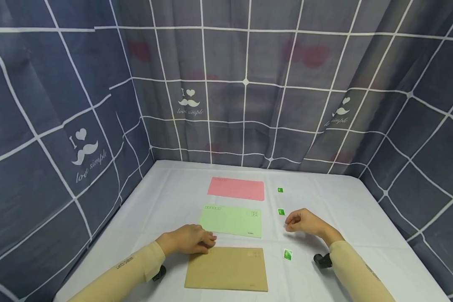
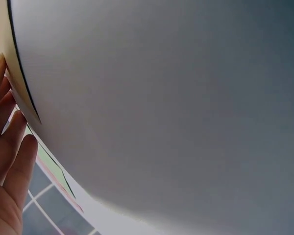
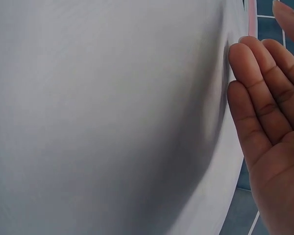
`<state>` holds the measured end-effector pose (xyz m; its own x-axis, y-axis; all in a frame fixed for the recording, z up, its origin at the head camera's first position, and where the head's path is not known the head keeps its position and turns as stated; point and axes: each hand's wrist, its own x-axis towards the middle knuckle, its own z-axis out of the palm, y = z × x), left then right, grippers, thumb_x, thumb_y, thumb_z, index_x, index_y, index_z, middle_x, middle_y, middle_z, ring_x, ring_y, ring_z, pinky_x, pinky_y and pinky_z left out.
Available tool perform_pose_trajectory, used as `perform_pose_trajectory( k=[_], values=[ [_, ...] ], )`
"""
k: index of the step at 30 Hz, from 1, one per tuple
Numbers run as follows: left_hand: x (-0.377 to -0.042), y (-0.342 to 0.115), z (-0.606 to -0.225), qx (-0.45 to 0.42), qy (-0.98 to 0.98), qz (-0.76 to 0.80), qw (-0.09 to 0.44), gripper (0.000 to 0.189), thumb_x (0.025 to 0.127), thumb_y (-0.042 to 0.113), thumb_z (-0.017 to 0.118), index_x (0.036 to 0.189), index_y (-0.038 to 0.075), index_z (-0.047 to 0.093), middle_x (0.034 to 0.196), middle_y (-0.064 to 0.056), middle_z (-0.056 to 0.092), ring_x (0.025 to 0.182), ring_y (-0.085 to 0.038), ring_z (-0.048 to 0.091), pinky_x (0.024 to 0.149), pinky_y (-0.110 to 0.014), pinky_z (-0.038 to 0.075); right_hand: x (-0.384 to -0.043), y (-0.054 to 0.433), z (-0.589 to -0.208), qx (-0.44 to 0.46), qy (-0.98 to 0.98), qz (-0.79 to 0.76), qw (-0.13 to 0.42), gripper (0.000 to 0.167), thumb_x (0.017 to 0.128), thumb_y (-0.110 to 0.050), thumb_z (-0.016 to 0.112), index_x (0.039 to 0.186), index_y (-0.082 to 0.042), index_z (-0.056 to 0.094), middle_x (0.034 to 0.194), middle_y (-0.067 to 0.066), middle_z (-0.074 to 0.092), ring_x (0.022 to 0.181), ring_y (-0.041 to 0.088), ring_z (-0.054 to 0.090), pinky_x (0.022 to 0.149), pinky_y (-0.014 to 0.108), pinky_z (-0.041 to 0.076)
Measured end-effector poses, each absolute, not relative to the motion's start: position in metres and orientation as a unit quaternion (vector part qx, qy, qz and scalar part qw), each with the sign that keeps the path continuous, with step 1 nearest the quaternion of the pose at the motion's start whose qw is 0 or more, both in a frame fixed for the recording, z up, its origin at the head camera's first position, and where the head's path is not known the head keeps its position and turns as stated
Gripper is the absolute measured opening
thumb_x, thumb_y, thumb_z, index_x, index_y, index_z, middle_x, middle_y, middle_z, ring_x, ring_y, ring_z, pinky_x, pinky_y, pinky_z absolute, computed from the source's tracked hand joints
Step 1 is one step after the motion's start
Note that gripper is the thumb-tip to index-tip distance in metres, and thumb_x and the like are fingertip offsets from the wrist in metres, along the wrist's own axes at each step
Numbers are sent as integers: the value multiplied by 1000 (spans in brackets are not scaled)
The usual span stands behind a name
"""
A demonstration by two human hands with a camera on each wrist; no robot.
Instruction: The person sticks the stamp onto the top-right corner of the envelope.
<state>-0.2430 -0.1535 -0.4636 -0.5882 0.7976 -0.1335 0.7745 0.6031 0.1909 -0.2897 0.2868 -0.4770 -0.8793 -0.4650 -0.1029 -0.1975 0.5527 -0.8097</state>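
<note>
A brown envelope [image 1: 226, 268] lies flat nearest the front of the white table. My left hand [image 1: 194, 239] is at its upper left corner, fingertips right at the top edge; the left wrist view shows these fingers [image 2: 20, 166] loosely extended beside the envelope. Beyond it lie a light green envelope [image 1: 230, 220] and a pink envelope [image 1: 235, 188]. Three small green stamps [image 1: 287, 254] form a column to the right of the envelopes. My right hand [image 1: 305, 221] hovers just right of the middle stamp [image 1: 281, 212], fingers slightly bent and holding nothing.
A white cloth covers the table [image 1: 166, 188]. Dark grey curtains [image 1: 226, 100] with white grid lines enclose its back and both sides. Black wrist devices [image 1: 322, 261] sit by the sleeves.
</note>
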Motion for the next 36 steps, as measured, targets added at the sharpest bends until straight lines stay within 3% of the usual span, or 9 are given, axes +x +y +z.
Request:
perform_pose_trajectory(
  k=[17, 36],
  values=[
    [-243, -156, -464, 460, 881, 61, 89, 35, 94, 28, 70, 127, 15, 71, 136, -2, 65, 130, -16, 60, 106, -39, 51, -274, 279, -472, -216, 862, -422, 179, 22, 84, -11, 80, 96, 5, 71, 84, 7, 73, 70, 8, 61, 63, 22, 50],
    [-242, -155, -465, 449, 887, 52, 95, 36, 94, 29, 71, 129, 19, 70, 138, 2, 63, 132, -12, 58, 108, -38, 49, -258, 277, -475, -219, 846, -437, 212, 19, 84, -6, 78, 97, 7, 71, 86, 11, 74, 74, 11, 65, 66, 22, 52]
  ],
)
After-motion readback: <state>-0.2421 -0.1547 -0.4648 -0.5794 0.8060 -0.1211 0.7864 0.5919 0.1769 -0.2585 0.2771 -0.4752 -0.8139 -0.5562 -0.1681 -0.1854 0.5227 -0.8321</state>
